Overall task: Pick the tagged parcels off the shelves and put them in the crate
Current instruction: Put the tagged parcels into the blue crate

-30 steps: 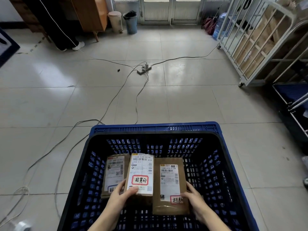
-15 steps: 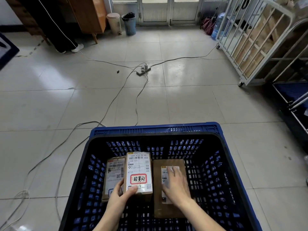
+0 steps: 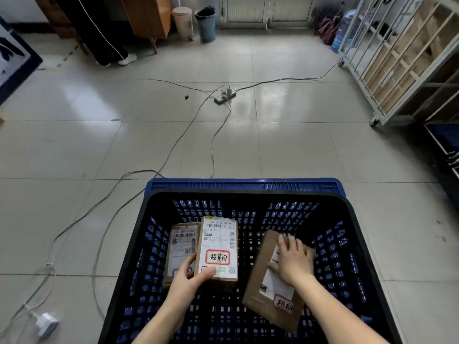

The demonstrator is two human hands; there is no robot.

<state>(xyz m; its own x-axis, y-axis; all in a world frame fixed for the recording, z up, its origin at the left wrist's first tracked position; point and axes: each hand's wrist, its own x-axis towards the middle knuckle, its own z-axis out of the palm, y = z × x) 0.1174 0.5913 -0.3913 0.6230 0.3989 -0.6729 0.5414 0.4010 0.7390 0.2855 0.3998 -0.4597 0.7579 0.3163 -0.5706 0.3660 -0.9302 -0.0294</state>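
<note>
A blue slotted crate [image 3: 244, 186] stands on the floor below me with three brown parcels inside. My left hand [image 3: 190, 281] grips the near end of the middle parcel [image 3: 218, 244], which carries a white label and a red-framed tag. The left parcel [image 3: 182, 247] lies beside it, partly under it. My right hand [image 3: 294, 263] lies palm down with fingers spread on the right parcel [image 3: 263, 276], which sits turned at an angle with a red-framed tag near its near end.
Cables and a power strip [image 3: 224, 95] cross the tiled floor beyond the crate. A white plug [image 3: 46, 324] lies at the near left. A wheeled white shelf rack [image 3: 397, 70] stands at the right. Two bins [image 3: 206, 24] and a wooden cabinet stand at the far wall.
My right hand has slid the right parcel to the right and twisted it, opening a gap from the middle parcel. My left hand has stayed on the middle parcel.
</note>
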